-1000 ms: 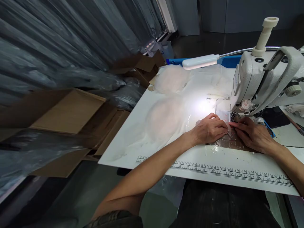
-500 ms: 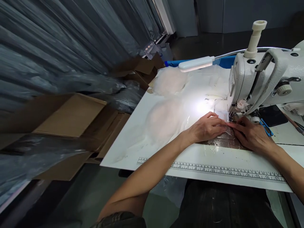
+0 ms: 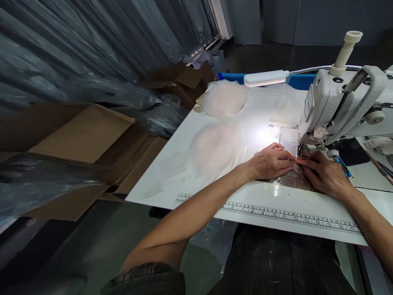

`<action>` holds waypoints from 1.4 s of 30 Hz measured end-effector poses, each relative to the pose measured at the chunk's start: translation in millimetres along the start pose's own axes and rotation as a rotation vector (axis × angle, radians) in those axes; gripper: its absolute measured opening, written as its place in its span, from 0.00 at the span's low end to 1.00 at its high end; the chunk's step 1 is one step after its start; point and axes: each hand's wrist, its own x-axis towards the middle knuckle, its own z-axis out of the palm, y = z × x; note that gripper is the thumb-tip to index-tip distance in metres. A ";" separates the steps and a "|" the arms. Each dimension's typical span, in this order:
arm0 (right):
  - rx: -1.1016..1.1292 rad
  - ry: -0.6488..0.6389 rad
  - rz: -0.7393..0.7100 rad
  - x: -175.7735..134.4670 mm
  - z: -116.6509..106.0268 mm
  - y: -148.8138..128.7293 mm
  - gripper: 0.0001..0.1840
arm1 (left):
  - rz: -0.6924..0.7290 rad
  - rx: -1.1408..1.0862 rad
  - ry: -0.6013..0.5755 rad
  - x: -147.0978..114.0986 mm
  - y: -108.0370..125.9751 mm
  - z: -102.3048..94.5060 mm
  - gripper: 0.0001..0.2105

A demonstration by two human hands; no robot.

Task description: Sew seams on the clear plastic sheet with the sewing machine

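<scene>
A white sewing machine (image 3: 316, 102) stands at the right of the table. Just in front of its presser foot (image 3: 301, 150), a small piece of thin, see-through white fabric (image 3: 297, 168) lies over a shiny brown sheet (image 3: 285, 183). My left hand (image 3: 272, 162) presses on the fabric from the left, fingers bent and close together. From the right, my right hand (image 3: 327, 174) pinches the fabric's edge between thumb and index finger. The fingertips of both hands almost meet beside the foot, hiding part of the fabric.
Two pale, fluffy round pieces (image 3: 225, 98) lie on the table's left. A lamp (image 3: 266, 78) shines near the needle. Right of the machine foot are blue snips (image 3: 343, 167) and a black phone (image 3: 353, 151). A printed ruler (image 3: 276, 216) follows the front edge. Open cardboard boxes (image 3: 82, 131) stand left.
The camera view has shifted a little, so the machine and lamp appear farther right. Both hands keep nearly the same place at the presser foot, still on the fabric.
</scene>
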 end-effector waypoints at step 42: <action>0.157 0.028 0.012 -8.1 -9.4 -10.5 0.20 | -0.048 -0.066 -0.183 3.2 6.3 -4.2 0.13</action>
